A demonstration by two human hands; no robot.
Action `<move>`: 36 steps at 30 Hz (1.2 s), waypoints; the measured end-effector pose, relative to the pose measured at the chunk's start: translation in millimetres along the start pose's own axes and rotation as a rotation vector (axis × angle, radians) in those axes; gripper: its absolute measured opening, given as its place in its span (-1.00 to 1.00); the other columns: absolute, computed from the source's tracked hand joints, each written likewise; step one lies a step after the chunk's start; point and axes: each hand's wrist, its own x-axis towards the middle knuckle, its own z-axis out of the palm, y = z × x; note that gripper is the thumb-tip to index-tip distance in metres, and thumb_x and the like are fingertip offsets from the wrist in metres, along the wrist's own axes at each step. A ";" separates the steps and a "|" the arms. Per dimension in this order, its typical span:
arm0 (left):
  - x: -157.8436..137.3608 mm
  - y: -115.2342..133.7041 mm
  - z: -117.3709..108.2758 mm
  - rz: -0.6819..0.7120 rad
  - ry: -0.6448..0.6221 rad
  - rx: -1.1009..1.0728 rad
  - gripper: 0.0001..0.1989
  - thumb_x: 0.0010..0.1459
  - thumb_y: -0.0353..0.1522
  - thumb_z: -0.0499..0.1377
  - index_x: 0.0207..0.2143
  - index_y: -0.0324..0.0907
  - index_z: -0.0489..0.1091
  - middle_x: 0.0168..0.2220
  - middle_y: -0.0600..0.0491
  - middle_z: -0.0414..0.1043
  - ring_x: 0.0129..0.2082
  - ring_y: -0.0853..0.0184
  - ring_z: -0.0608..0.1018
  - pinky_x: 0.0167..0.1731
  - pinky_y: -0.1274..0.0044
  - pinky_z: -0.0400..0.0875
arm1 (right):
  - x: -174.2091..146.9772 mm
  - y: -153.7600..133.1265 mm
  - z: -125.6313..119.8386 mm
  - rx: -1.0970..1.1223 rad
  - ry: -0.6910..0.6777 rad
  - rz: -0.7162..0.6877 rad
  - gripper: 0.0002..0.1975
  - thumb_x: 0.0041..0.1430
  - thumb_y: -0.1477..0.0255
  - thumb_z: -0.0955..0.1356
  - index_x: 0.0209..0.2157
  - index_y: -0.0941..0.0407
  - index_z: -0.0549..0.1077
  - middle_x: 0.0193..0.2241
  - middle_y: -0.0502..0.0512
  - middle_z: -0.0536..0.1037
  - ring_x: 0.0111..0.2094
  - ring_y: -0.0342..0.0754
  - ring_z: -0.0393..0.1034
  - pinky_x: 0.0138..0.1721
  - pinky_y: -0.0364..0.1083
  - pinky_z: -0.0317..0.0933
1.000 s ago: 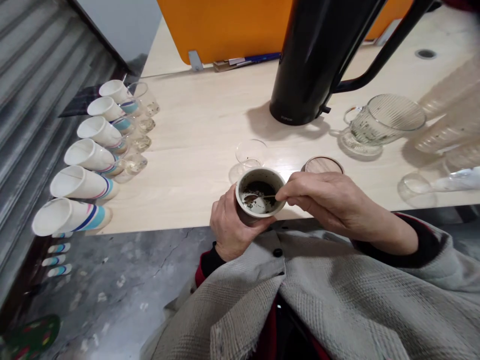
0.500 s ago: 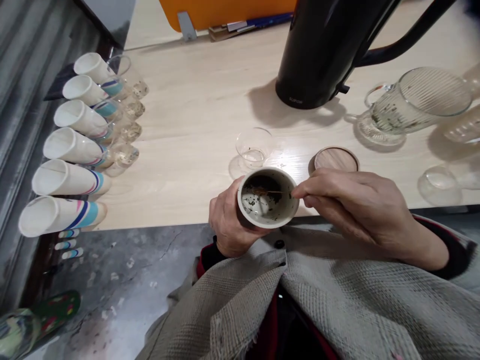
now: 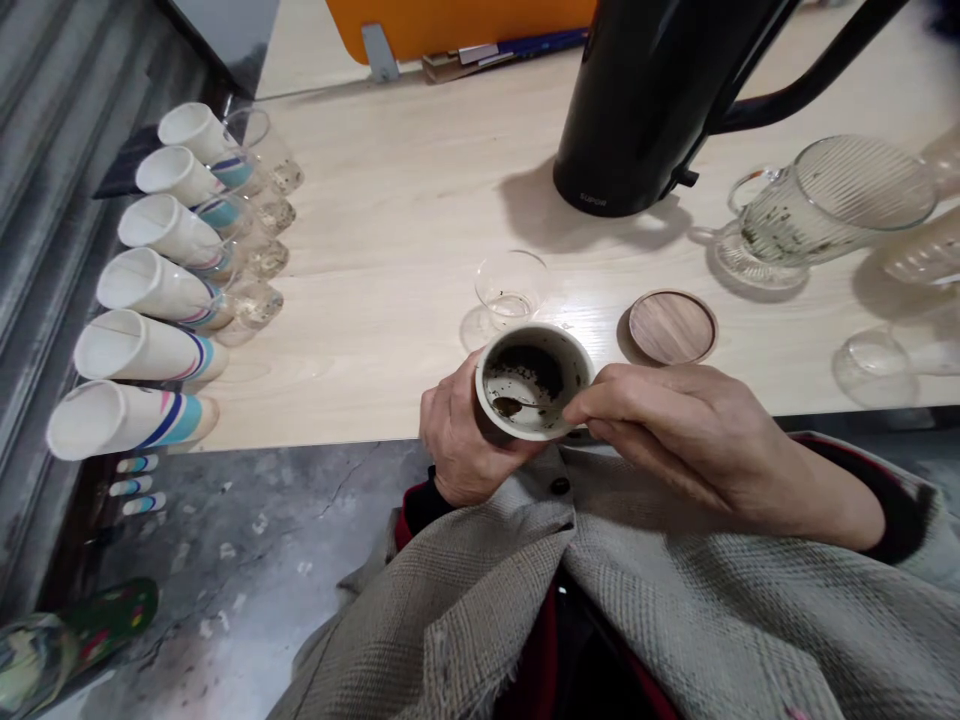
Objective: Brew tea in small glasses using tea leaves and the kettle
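Clasping cup, left hand; pinching spoon, right hand; pale wooden table, orange partition beyond; grey floor, ribbed shutter

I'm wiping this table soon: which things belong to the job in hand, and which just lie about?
In the job: jar (left hand), spoon (right hand), dark bits; perhaps nearest clear cup, wooden disc.

Seemingly just lying about: kettle, glass mug, paper cups.

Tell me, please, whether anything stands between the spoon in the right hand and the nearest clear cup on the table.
Yes: the spoon is down inside the held cup, so that cup's far wall, with dark bits before it, stands between spoon and clear cup. Nothing else visible is in the way.
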 end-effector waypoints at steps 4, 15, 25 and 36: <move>0.1 -1.2 2.0 0.031 0.029 -0.004 -0.02 0.03 0.32 0.28 0.26 -0.16 0.29 0.04 -0.17 0.62 -0.05 0.03 0.68 -0.04 0.22 0.57 | -6.6 -1.0 -1.0 0.148 0.112 0.152 -0.85 0.45 0.42 0.33 -0.15 0.03 0.58 -0.46 0.01 0.51 -0.51 -0.12 0.35 -0.49 -0.10 0.19; 2.4 0.8 3.9 0.055 0.096 0.017 -0.04 0.08 0.34 0.22 0.24 -0.18 0.31 0.00 -0.18 0.64 -0.06 0.06 0.69 -0.05 0.22 0.58 | 2.3 38.3 3.8 0.792 0.665 0.466 -0.85 0.32 0.33 0.44 -0.34 0.07 0.56 -0.56 -0.04 0.41 -0.66 -0.21 0.18 -0.70 -0.14 0.01; 1.2 -1.1 6.6 0.063 0.108 0.010 -0.04 0.08 0.29 0.27 0.26 -0.21 0.30 0.02 -0.21 0.62 -0.06 0.03 0.67 -0.07 0.20 0.55 | 8.9 21.5 -4.1 0.715 0.935 0.170 -0.88 0.35 0.49 0.41 -0.27 0.14 0.62 -0.51 0.01 0.51 -0.55 -0.19 0.40 -0.60 -0.21 0.26; 1.6 -2.9 7.0 0.071 0.106 0.041 -0.04 0.07 0.27 0.30 0.26 -0.21 0.28 0.03 -0.21 0.62 -0.06 0.03 0.68 -0.07 0.25 0.52 | 14.4 30.0 10.4 -0.133 0.536 -0.008 -0.84 0.41 0.43 0.36 -0.12 0.03 0.62 -0.43 -0.01 0.57 -0.46 -0.13 0.48 -0.39 -0.10 0.40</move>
